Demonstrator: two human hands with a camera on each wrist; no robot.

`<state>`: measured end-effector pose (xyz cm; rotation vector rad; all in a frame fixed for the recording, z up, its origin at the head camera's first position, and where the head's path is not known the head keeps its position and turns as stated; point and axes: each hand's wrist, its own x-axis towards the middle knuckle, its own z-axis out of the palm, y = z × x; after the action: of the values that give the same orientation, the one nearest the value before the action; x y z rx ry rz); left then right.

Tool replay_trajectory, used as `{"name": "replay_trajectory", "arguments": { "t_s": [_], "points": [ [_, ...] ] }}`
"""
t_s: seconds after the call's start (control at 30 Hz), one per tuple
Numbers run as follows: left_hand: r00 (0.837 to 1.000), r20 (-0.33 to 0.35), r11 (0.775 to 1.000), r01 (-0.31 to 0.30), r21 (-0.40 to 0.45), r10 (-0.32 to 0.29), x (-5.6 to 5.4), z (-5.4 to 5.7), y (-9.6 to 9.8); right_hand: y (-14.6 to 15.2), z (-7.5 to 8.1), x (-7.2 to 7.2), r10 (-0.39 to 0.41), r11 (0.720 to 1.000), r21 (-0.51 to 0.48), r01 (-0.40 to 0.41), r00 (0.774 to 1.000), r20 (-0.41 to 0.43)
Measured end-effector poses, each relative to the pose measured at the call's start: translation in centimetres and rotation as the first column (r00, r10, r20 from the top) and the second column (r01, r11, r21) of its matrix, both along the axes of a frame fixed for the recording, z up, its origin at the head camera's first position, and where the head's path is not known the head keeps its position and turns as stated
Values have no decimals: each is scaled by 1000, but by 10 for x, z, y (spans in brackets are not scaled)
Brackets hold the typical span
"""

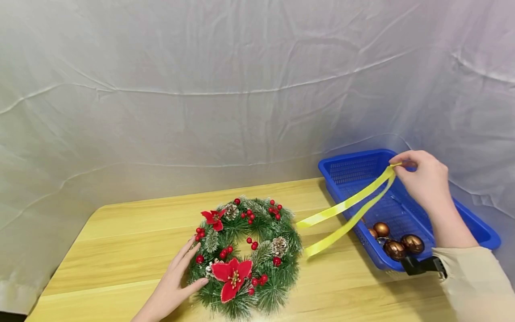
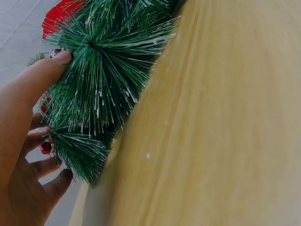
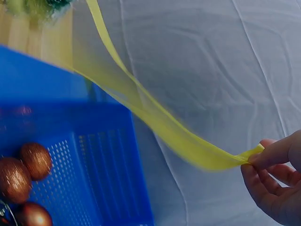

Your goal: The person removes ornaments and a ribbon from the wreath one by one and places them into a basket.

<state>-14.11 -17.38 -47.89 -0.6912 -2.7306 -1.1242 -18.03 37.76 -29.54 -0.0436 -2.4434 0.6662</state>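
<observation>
A green wreath [image 1: 287,268] with red poinsettias, red berries and frosted pine cones lies flat on the wooden table. My left hand [image 1: 177,275] rests against its left side, fingers spread and fairly straight; in the left wrist view its thumb [image 2: 49,70] touches the green needles. My right hand [image 1: 426,179] pinches a yellow ribbon [image 1: 362,193] between thumb and fingertips, above the blue basket [image 1: 350,156]. Two long tails of the ribbon slope down leftward from the pinch, their ends near the wreath's right edge.
Several shiny brown ball ornaments [image 1: 412,243] lie in the basket's near end. A pale grey cloth [image 1: 225,125] hangs behind the table [image 1: 120,250] and along its sides. The basket stands at the table's right, close to the cloth.
</observation>
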Motion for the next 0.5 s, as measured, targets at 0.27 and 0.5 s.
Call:
{"name": "replay_trajectory", "arguments": {
  "t_s": [0.27,0.5],
  "points": [
    [1000,23,1000,-9,6,9,0,1,0,25,8,8,-105,994,-11,106,994,26],
    [999,36,1000,-12,10,12,0,1,0,40,16,18,-270,961,57,270,963,-15]
  ]
}}
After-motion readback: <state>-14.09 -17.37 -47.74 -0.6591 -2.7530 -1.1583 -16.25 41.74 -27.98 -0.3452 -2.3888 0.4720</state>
